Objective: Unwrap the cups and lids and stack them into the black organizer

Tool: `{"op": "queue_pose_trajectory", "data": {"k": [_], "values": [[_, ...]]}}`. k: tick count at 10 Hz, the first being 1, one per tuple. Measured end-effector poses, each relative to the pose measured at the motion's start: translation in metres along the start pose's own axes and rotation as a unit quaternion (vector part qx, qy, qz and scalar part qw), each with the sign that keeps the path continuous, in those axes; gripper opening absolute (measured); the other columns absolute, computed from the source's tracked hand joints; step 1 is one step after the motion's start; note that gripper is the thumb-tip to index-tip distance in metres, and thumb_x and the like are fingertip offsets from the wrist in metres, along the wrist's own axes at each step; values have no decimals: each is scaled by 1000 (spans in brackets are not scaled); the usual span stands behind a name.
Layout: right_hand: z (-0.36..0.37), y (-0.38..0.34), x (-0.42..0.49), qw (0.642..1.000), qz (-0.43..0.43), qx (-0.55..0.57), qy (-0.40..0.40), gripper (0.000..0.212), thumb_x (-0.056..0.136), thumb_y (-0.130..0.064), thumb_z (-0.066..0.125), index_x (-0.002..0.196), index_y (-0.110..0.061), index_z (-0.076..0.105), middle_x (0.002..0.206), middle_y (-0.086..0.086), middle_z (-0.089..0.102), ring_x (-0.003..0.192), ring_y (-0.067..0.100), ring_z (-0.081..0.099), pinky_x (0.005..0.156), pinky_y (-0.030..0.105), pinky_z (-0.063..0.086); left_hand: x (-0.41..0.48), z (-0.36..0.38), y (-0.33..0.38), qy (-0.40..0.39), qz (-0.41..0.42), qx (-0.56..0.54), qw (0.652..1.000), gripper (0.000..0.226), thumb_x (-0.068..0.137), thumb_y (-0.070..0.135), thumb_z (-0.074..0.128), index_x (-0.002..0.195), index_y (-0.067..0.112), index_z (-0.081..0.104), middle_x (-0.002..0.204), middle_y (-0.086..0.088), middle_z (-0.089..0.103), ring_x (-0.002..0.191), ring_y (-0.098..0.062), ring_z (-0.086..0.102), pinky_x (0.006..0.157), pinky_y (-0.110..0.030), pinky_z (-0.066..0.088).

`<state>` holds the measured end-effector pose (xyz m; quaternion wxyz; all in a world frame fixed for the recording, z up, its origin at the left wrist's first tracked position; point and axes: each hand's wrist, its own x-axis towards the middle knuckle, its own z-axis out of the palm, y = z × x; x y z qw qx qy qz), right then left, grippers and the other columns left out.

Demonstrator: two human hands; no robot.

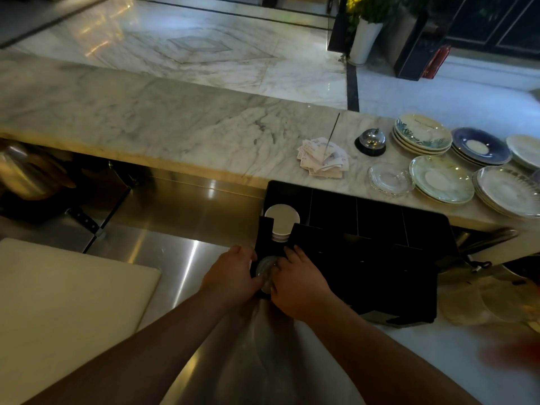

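Note:
The black organizer sits on the steel counter against the marble ledge, with several empty slots. A stack of white cups stands in its far left slot. At the front left slot, my left hand and my right hand both grip a stack of clear lids. A clear plastic wrapper trails from the lids toward me, between my forearms. How far the lids sit inside the slot is hidden by my fingers.
A white cutting board lies at the left, a knife beyond it. On the marble ledge are receipts on a spike, a call bell and stacks of saucers. More clear wrapping lies right of the organizer.

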<state>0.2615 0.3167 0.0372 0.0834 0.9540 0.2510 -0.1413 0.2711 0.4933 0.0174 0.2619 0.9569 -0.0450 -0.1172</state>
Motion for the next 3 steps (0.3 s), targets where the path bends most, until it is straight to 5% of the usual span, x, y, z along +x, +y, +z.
{"op": "queue_pose_trajectory", "data": {"k": [1, 2, 3], "values": [[-25, -3, -9, 997, 11, 74, 21, 39, 96, -40, 47, 125, -21, 65, 124, 7, 66, 121, 30, 53, 110, 40, 30, -4, -16, -2, -67, 22, 2, 998, 57, 77, 54, 70, 126, 29, 54, 129, 0, 59, 113, -20, 58, 80, -34, 47], [-41, -5, -15, 991, 28, 130, 33, 27, 95, -34, 51, 108, -21, 71, 107, 4, 71, 101, 27, 63, 85, 31, 42, -10, -27, -3, -110, 39, 11, 993, 60, 78, 51, 71, 131, 29, 53, 135, -1, 59, 118, -22, 57, 89, -36, 49], [-56, -5, -23, 979, 77, 186, -29, 29, 96, -38, 53, 106, -20, 72, 102, 4, 71, 95, 24, 66, 80, 33, 53, -20, -42, -5, -158, 31, 53, 986, 66, 79, 51, 72, 138, 29, 50, 140, -2, 57, 122, -23, 57, 95, -38, 49]]}}
